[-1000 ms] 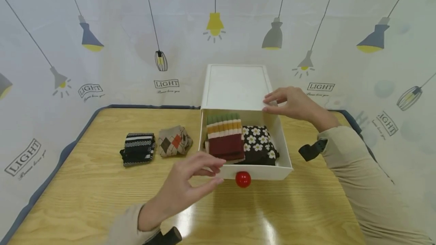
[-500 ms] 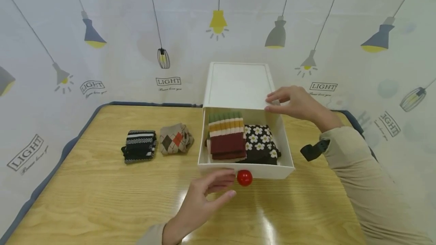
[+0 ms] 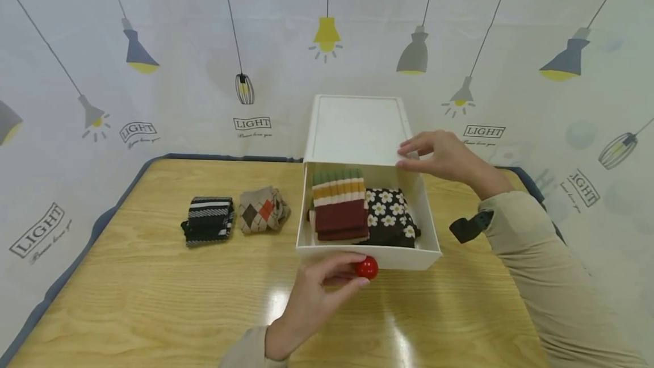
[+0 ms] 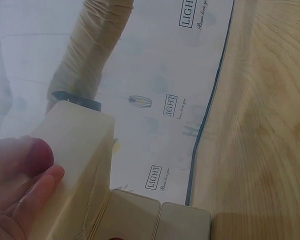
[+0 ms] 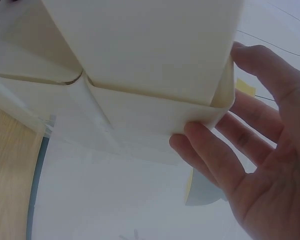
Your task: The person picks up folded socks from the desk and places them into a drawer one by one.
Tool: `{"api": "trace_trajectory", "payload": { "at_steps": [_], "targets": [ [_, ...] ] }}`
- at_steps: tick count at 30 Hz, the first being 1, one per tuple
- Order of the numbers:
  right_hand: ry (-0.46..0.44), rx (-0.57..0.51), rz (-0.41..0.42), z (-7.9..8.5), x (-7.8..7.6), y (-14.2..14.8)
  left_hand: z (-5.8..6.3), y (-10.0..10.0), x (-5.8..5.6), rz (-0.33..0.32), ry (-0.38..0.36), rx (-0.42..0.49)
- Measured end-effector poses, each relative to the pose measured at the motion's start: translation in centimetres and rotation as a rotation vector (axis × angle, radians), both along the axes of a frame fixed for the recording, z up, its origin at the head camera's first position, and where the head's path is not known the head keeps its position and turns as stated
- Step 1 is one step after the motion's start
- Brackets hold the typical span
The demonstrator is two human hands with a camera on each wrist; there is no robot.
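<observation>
A white drawer unit (image 3: 360,129) stands at the back of the table, its top drawer (image 3: 393,257) pulled out. Inside lie a folded striped sock (image 3: 339,214) in green, yellow, cream and maroon and a black floral sock (image 3: 389,214). My left hand (image 3: 317,300) pinches the drawer's red knob (image 3: 369,267) between thumb and fingers; the left wrist view also shows the knob (image 4: 41,154) there. Relaxed, spread fingers of my right hand (image 3: 444,155) rest on the unit's top right front corner. In the right wrist view this hand (image 5: 260,150) touches the casing beside the drawer.
Left of the unit, a folded argyle sock (image 3: 263,210) and a black-and-white striped sock (image 3: 208,220) lie on the wooden table (image 3: 168,300). Lower drawers (image 4: 132,212) sit under the open one. A lamp-printed cloth (image 3: 179,61) hangs behind.
My left hand has moved right and down from the drawer's front left edge to its red knob and now pinches it. My right hand stays at the unit's corner.
</observation>
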State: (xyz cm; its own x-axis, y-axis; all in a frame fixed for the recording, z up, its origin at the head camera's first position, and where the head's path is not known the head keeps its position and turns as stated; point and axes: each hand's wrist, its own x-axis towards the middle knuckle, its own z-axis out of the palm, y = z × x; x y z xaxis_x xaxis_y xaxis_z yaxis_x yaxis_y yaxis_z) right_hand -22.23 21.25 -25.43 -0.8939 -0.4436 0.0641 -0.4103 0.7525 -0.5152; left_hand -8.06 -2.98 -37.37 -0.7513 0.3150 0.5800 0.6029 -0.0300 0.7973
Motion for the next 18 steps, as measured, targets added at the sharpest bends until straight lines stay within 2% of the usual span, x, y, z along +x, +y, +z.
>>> {"api": "trace_trajectory", "payload": {
  "at_steps": [3, 8, 14, 18],
  "targets": [
    [-0.005, -0.001, -0.002, 0.0, 0.0, 0.0, 0.3, 0.0, -0.1, 0.005, -0.021, 0.002],
    [-0.007, -0.005, 0.004, 0.0, 0.0, -0.1, 0.8, -0.1, -0.7, -0.008, -0.111, 0.006],
    [-0.003, -0.001, 0.002, 0.1, 0.1, -0.1, 1.2, -0.1, -1.5, -0.021, -0.132, -0.001],
    [-0.003, 0.005, -0.003, 0.2, 0.1, -0.2, 1.6, -0.2, -2.2, -0.018, -0.18, -0.01]
  ]
}}
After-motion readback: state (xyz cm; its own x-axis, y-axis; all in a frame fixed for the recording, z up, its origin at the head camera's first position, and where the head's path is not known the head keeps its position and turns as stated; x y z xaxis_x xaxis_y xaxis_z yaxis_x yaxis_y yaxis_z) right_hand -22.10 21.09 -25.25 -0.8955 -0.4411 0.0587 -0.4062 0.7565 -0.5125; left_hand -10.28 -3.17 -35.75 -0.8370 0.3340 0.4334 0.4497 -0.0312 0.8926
